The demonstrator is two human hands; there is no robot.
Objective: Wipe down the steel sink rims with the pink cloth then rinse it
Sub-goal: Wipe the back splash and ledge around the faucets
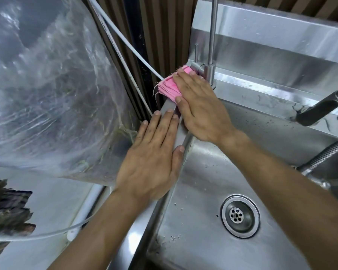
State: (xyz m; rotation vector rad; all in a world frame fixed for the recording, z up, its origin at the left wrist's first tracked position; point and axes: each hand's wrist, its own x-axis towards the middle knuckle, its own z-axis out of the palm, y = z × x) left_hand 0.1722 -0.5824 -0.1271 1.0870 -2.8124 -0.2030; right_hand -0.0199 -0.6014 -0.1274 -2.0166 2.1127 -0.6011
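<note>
Hands both down on the left rim of the steel sink; our right hand lies flat, fingers spread, pressing the folded pink cloth onto the rim's far corner, just beside the tap base; cloth's frayed edge hangs over the outer side; our left hand lies open and flat on the same rim nearer us, holding nothing, thumb hooked over the inner edge; basin wet, drain lower right; clear plastic sheet bulges at left; black sprayer head at right.
</note>
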